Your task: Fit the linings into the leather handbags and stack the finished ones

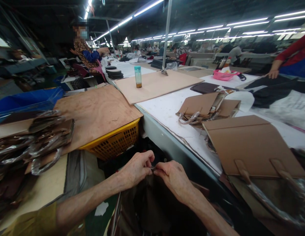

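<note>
My left hand and my right hand meet low in front of me, below the table edge. Both are closed in a pinch on a small dark item between their fingertips; I cannot make out what it is. Under the hands lies a dark brown bag or piece of material. A tan leather handbag with plastic-wrapped handles lies on the white table to the right of my hands.
A yellow crate under a plywood board stands left of the hands. Wrapped bags pile at far left. More tan bags, a bottle and a pink tray sit farther back. Other people work nearby.
</note>
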Motion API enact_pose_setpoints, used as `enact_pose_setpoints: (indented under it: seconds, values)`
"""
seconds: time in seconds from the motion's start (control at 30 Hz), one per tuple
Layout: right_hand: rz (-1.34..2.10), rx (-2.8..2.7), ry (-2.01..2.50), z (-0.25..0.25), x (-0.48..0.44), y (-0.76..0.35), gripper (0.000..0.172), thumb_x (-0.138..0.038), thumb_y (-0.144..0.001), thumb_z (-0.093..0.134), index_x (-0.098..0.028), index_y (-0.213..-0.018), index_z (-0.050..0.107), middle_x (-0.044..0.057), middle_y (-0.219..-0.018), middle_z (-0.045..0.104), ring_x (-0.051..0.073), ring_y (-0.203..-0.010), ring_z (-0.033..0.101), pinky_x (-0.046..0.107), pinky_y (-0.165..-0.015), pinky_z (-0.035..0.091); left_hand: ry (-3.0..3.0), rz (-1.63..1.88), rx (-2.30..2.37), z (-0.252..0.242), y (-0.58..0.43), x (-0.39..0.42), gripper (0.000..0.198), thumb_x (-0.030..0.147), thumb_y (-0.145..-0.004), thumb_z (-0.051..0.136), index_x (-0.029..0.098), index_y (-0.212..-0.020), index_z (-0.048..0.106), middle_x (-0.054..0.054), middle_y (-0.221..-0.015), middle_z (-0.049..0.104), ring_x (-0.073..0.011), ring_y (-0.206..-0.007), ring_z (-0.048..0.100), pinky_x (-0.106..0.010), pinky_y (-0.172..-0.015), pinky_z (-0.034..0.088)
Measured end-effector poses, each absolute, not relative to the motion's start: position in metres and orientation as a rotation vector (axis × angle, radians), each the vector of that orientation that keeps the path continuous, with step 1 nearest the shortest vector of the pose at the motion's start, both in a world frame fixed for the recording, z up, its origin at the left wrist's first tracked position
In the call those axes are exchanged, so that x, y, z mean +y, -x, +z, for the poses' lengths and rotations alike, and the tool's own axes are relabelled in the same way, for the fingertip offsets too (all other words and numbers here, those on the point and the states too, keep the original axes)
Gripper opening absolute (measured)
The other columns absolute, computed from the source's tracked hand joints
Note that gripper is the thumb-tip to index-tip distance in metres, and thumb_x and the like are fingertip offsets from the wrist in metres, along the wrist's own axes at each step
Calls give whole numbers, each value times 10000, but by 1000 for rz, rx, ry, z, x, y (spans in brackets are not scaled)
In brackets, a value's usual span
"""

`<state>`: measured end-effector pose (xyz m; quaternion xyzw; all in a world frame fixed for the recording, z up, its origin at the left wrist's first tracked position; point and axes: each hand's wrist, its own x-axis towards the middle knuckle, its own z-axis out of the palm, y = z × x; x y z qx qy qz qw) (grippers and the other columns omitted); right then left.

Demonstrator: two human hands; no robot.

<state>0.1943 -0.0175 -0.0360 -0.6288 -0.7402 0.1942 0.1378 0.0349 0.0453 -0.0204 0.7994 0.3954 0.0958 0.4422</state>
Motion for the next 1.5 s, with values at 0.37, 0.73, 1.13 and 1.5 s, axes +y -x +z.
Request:
enact_pose_setpoints:
  seconds: [0.37,0.73,1.13,1.5]
  values:
    - [742,-2120,1657,-25,-17,-193,155,-288,-874,478,-250,-909,625,-10,-829,680,147,-766,607,210,-659,354,-2000,201,972,-20,-32,45,178,115,-642,527,185,-801,486,47,-686,542,-119,-670,493,-200,-551,336]
    - [625,-2130,1727,-28,-19,-187,199,-243,-864,458,-235,-736,611,-25,-640,624,123,-616,561,214,-577,307,-2213,-98,1158,16,-19,48,338,219,-559,669,207,-855,508,33,-797,562,-164,-760,508,-221,-565,319]
    - [523,-2153,1816,-22,-19,-182,209,-250,-866,441,-239,-743,609,-14,-655,630,149,-643,569,239,-594,305,-2369,-134,1240,8,-9,44,188,210,-686,562,225,-835,675,-22,-801,666,-214,-821,570,-261,-672,384]
    - [618,-2148,1779,-23,-20,-184,167,-314,-866,493,-249,-783,622,-22,-719,666,163,-700,600,240,-609,321,-2169,15,1193,5,-9,50,181,151,-640,520,177,-682,694,39,-519,547,-124,-555,489,-209,-547,336]
